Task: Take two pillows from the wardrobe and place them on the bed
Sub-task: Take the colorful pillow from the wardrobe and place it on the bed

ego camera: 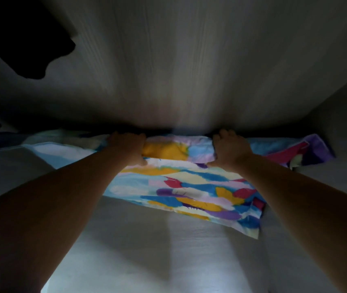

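I see both arms stretched forward into a dim space under a pale wood-grain panel (178, 60). My left hand (127, 148) and right hand (230, 149) are each closed over the far edge of a colourful feather-print pillow (185, 187), thumbs beneath, fingers curled over. The pillow lies on a pale surface (157, 250), against the back.

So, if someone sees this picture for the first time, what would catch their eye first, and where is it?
Probably the bright pillow with the feather print in blue, yellow, purple and red, lying in the middle of the dim view on a pale grey surface. Next come the two bare arms reaching forward, with the left hand and the right hand gripping the pillow's far edge. A pale wood-grain panel fills the upper half.
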